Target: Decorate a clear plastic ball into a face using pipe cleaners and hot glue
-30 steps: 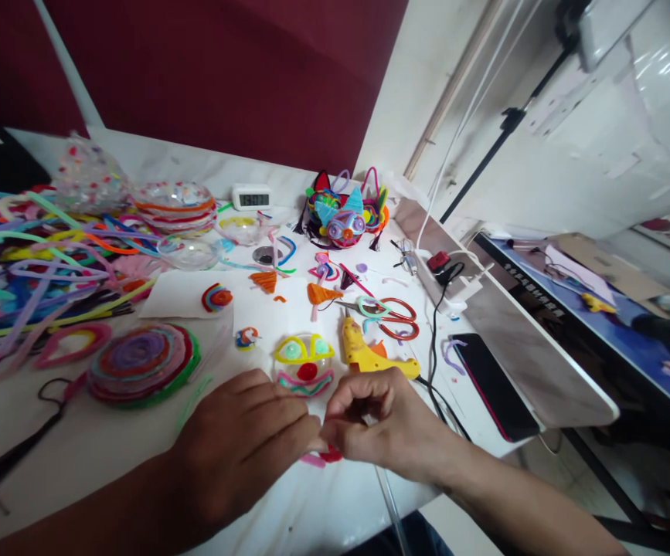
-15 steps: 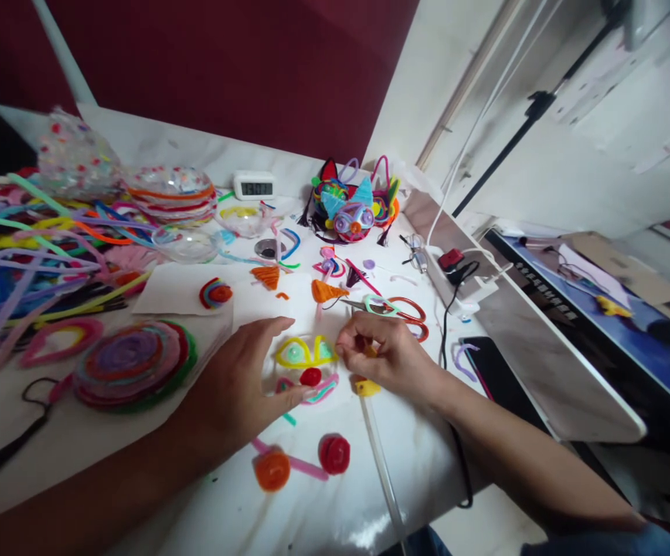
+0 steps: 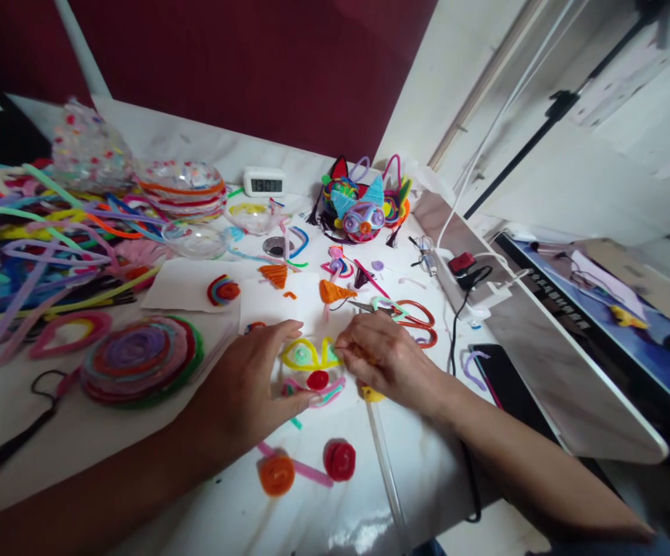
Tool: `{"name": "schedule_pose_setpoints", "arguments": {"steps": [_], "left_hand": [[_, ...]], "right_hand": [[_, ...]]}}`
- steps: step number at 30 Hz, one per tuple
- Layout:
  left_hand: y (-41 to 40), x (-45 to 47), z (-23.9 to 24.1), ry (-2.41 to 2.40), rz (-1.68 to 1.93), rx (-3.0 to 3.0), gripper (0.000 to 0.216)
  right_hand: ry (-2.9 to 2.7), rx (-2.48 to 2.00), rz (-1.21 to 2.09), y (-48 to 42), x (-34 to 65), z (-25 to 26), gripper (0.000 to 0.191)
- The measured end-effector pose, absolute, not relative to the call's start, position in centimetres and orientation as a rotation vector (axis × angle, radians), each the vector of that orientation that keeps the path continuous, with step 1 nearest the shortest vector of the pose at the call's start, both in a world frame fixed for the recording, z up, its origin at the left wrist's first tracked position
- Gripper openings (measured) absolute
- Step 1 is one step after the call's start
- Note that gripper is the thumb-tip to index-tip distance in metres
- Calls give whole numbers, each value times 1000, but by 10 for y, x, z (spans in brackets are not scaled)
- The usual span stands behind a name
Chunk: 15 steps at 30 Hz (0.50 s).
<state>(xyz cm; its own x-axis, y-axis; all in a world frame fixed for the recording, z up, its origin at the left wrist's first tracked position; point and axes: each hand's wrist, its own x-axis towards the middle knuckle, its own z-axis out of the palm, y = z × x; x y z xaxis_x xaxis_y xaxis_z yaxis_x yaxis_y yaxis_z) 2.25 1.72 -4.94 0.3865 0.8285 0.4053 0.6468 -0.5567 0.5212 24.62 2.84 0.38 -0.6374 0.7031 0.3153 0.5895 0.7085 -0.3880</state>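
A clear plastic shell bears a pipe-cleaner face (image 3: 318, 364) with yellow-rimmed eyes, a red nose and a pink-and-green mouth. My left hand (image 3: 253, 374) grips its left side, thumb near the mouth and fingers curved round the top. At the right eye, the fingers of my right hand (image 3: 378, 351) are pinched together; what lies between them is hidden. Below that hand shows a yellow piece (image 3: 372, 394) with a clear rod (image 3: 386, 455) running toward the table's front edge. Nearer me lie an orange coil (image 3: 277, 473), a red coil (image 3: 340, 460) and a pink strip (image 3: 311, 472).
Red-handled scissors (image 3: 419, 313) and orange triangles (image 3: 335, 292) lie beyond my hands. A large coiled disc (image 3: 142, 359) and heaped pipe cleaners (image 3: 39, 239) are at left. Finished craft faces (image 3: 363, 216) stand at the back. A power strip (image 3: 471, 289) and phone (image 3: 502, 386) are right.
The view has shifted slightly, so everything sits a little further right. My right hand has come over the right eye, partly covering it. My left hand keeps its hold on the shell.
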Motion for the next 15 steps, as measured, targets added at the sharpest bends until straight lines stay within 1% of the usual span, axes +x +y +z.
{"name": "schedule_pose_setpoints", "arguments": {"steps": [8, 11, 15], "left_hand": [[17, 22, -47, 1329, 883, 2359, 69], [16, 22, -47, 1325, 867, 2363, 69], [15, 23, -47, 1331, 890, 2353, 67]], "right_hand": [[-2561, -1005, 125, 25, 243, 5, 19], [-2606, -998, -16, 24, 242, 4, 22], [-2655, -969, -211, 20, 241, 2, 21]]}}
